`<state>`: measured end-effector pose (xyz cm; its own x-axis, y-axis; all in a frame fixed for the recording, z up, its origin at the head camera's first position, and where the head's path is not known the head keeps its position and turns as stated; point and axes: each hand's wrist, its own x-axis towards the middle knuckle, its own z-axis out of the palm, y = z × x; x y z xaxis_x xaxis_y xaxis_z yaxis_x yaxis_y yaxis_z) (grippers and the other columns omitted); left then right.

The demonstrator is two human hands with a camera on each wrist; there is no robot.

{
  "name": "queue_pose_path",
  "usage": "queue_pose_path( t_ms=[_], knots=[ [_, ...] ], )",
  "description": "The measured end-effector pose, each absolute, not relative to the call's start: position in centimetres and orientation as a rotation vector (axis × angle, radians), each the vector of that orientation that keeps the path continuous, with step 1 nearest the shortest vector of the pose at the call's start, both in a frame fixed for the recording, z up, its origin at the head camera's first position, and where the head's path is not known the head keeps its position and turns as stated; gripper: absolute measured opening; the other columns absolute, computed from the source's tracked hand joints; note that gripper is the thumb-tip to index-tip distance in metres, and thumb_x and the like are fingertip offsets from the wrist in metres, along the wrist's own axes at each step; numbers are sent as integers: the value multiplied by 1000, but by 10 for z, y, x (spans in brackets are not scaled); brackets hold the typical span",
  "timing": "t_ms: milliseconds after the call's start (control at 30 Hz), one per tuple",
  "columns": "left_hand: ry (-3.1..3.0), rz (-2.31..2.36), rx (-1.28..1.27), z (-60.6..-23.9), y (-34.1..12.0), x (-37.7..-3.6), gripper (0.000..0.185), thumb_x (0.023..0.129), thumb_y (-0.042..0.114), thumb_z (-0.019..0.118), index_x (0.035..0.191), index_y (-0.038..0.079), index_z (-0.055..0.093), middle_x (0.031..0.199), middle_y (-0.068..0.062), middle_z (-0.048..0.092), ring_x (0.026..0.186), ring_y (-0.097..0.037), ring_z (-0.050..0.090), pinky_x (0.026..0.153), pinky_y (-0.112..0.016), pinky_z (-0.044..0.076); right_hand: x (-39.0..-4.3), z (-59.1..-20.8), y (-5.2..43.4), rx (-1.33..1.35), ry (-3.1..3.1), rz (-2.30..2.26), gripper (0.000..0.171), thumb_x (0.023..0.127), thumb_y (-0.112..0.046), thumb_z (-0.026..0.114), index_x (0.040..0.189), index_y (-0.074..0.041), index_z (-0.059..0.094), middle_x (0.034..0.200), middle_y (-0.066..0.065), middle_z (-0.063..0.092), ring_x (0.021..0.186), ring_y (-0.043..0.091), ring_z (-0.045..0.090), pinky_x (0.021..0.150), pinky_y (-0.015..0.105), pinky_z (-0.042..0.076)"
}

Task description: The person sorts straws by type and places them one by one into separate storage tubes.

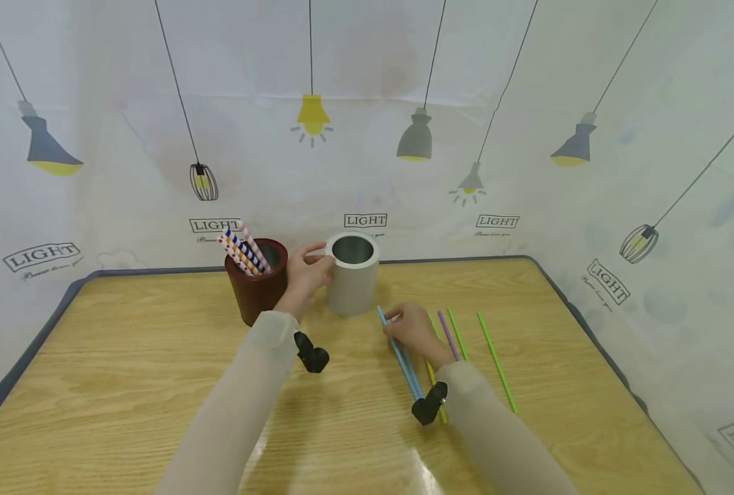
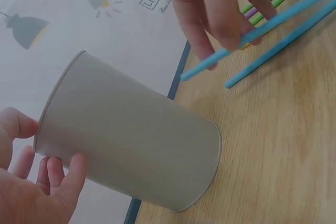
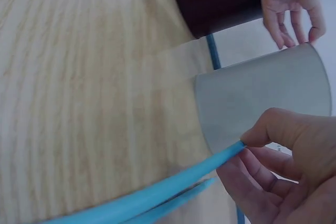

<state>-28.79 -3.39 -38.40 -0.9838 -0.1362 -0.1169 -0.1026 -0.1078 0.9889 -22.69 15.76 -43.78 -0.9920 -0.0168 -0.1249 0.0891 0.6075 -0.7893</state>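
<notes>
Head view: my left hand point(image 1: 305, 275) grips the rim of the grey cup point(image 1: 352, 283), thumb on the lip and fingers curled against the outer wall. The cup stands upright at centre frame, just right of the dark red cup point(image 1: 258, 289) holding striped straws point(image 1: 243, 249).

My right hand point(image 1: 413, 330) sits below and right of the grey cup. Thumb and forefinger pinch one blue straw point(image 1: 398, 350) near its upper end; the other fingers are loosely curled. A second blue straw point(image 2: 278, 43) lies on the table point(image 1: 126, 385) just beside the first. Green, purple and yellow straws point(image 1: 472, 347) lie further right, untouched.

Risks, as judged:
- The pinch is at the straw's tip. The long free end may swing or drag on the table and knock the loose straws out of line.
- The neighbouring blue straw touches or nearly touches the held one; I cannot tell which. It may lift along with it.
- The left grip is on the rim only. A sideways push could tip the grey cup toward the red one.

Right wrist view: the pinched end lies at lower right, close to the grey cup's wall, not yet above its mouth.
</notes>
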Motion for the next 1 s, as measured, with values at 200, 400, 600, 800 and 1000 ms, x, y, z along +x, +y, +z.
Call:
queue_pose_path(
  t_ms=[200, 400, 600, 800, 1000],
  knots=[
    [-2090, -2290, 274, -386, -35, -289, 42, 79, 3, 60, 120, 7, 58, 96, -10, 53, 85, -20, 54, 79, -45, 51, -228, -420, 159, 66, 2656, -1443, 28, 75, 3, 62, 103, 3, 63, 72, 8, 59, 57, 17, 57, 54, 36, 55],
    [-2090, -2289, 279, -387, -35, -289, 42, 79, 4, 60, 121, 8, 58, 98, -10, 52, 87, -21, 54, 77, -43, 52, -230, -401, 167, 15, 2636, -1540, 31, 76, 3, 59, 107, 3, 62, 77, 10, 58, 70, 30, 61, 56, 36, 56],
    [-2074, -2295, 278, -387, -33, -289, 41, 79, 3, 60, 120, 7, 58, 96, -10, 51, 87, -21, 54, 77, -43, 52, -237, -385, 182, -95, 2671, -1541, 34, 78, 2, 55, 112, 4, 59, 83, 13, 58, 71, 30, 60, 57, 34, 56],
    [-2083, -2300, 287, -386, -34, -289, 41, 80, 4, 60, 121, 8, 57, 99, -10, 52, 90, -23, 54, 76, -41, 53, -252, -367, 193, -169, 2767, -1525, 32, 78, 2, 56, 109, 3, 61, 81, 14, 59, 72, 28, 61, 55, 32, 55],
    [-2097, -2292, 296, -386, -34, -290, 41, 79, 4, 60, 120, 9, 58, 98, -10, 52, 88, -22, 55, 71, -36, 54, -272, -344, 192, -221, 2849, -1524, 31, 80, 0, 58, 111, 2, 60, 82, 14, 59, 73, 27, 61, 55, 30, 55]
  ],
)
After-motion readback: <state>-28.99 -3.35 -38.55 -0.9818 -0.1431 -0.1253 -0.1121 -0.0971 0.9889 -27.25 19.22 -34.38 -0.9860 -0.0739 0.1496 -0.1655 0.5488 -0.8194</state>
